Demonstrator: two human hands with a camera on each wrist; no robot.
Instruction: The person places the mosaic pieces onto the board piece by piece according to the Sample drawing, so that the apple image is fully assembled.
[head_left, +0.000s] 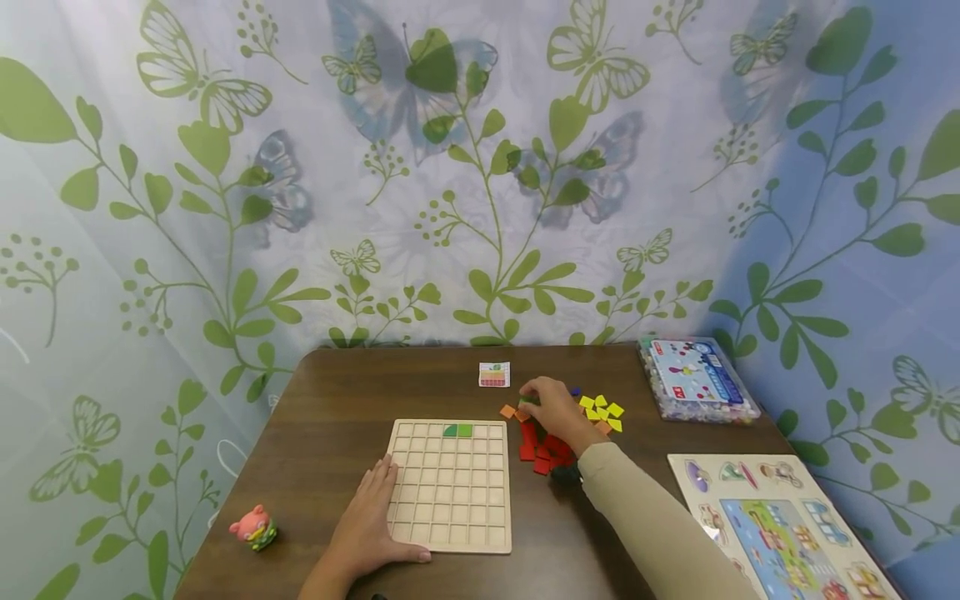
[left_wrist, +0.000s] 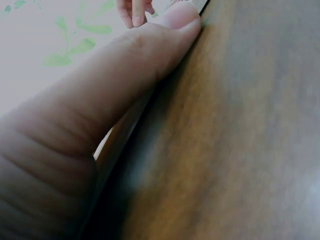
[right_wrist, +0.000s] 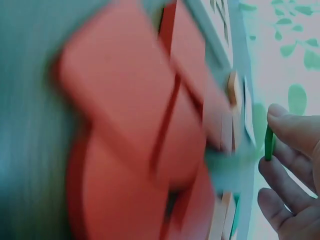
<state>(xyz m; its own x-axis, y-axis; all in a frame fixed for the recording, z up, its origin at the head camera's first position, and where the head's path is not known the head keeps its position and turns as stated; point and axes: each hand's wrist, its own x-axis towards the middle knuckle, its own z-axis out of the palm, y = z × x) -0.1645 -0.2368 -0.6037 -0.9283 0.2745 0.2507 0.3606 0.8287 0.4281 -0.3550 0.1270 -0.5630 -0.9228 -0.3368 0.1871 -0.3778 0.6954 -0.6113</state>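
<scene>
One pink animal figurine (head_left: 255, 527) stands farthest left, well apart from either grip. Next comes the left hand (head_left: 372, 518), fingers straight and spread against the left edge of one gridded wooden board (head_left: 450, 493), thumb stretched along its near edge; it steadies without gripping. The board lies left of the right hand's grip and nearer the person, bearing two pieces in its far row: a green quarter-circle (head_left: 450, 431) and a green square tile (head_left: 465, 431). One picture card (head_left: 494, 374) lies beyond and left of that grip; two orange tiles (head_left: 507, 411) sit just left of it. The right hand (head_left: 553, 410), its forearm slanting in from the near right, pinches one thin green piece (right_wrist: 269, 142) narrowly between thumb and fingers. Red pieces (head_left: 551, 452) overlap below the hand, too heaped to count. Right of the grip lie about six yellow tiles (head_left: 616, 410), then one bead box (head_left: 697, 379) and one picture puzzle (head_left: 708, 482).
</scene>
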